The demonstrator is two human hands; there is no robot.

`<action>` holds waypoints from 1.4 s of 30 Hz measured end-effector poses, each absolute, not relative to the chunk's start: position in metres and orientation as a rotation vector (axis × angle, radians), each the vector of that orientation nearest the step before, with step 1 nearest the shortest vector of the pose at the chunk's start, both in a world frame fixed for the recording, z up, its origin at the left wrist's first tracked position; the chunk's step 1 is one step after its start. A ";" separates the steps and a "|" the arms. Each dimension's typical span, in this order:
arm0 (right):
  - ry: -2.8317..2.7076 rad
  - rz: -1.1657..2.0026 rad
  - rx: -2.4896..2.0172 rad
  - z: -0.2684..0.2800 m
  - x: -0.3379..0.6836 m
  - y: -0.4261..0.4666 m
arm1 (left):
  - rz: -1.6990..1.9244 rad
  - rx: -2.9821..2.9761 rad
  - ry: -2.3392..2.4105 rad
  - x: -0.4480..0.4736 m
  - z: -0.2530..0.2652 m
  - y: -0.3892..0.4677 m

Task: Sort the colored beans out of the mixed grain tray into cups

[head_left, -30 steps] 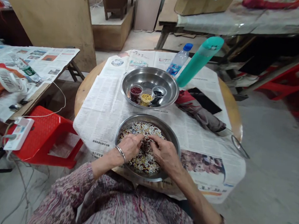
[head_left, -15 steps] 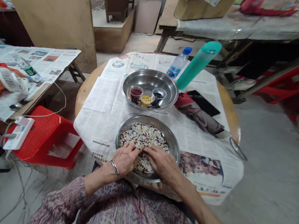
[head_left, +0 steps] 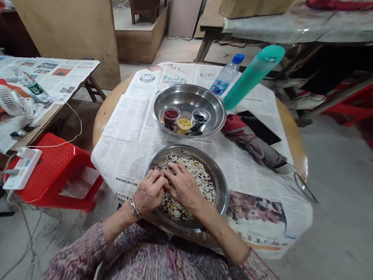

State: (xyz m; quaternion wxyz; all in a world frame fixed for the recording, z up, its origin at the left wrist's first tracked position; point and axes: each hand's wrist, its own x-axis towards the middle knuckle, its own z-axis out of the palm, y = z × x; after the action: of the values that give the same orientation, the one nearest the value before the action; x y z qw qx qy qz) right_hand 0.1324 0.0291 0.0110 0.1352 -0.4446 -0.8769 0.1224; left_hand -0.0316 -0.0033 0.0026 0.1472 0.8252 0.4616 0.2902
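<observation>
A steel basin [head_left: 223, 195] in front of me holds a layer of mixed white, dark red, yellow and black grains and beans [head_left: 200, 171]. Over its left part, my left hand [head_left: 150, 192], with a silver bangle at the wrist, has its fingers curled together; whatever is in them is hidden. My right hand [head_left: 184, 187] reaches across the mix with fingers bent but somewhat apart, its tips close to the left fingers. Beyond stands a second steel basin [head_left: 206, 99] with cups of red beans [head_left: 171, 114], yellow beans [head_left: 184, 123] and black beans [head_left: 199, 117].
Newspaper [head_left: 126, 121] covers the round table. A water bottle [head_left: 226, 76], a teal cylinder [head_left: 254, 76], a black tablet-like slab [head_left: 260, 128] and a folded umbrella [head_left: 254, 144] lie or stand at the right. A red stool [head_left: 56, 168] with a power strip [head_left: 23, 168] is at the left.
Both hands have shifted left and away from me over the near basin. My right hand now reaches farther across toward the left hand. The view has shifted slightly.
</observation>
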 end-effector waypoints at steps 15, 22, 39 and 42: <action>-2.524 0.366 -1.312 0.007 0.203 -0.010 | 0.572 2.469 1.108 -0.039 0.012 0.005; -2.590 0.358 -1.297 -0.006 0.190 -0.022 | 0.605 2.548 1.112 -0.043 0.018 0.008; -2.498 0.459 -1.435 0.007 0.145 0.005 | 1.068 2.479 1.322 -0.043 0.014 0.037; -2.559 0.499 -1.320 0.015 0.146 -0.008 | 1.116 2.252 1.477 -0.050 0.009 0.052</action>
State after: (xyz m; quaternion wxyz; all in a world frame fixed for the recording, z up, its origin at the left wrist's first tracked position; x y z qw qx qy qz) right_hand 0.1464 -0.0079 0.0155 0.1096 -0.4490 -0.8704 0.1699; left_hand -0.0495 0.0522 0.0094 0.1130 0.7675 0.5035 0.3804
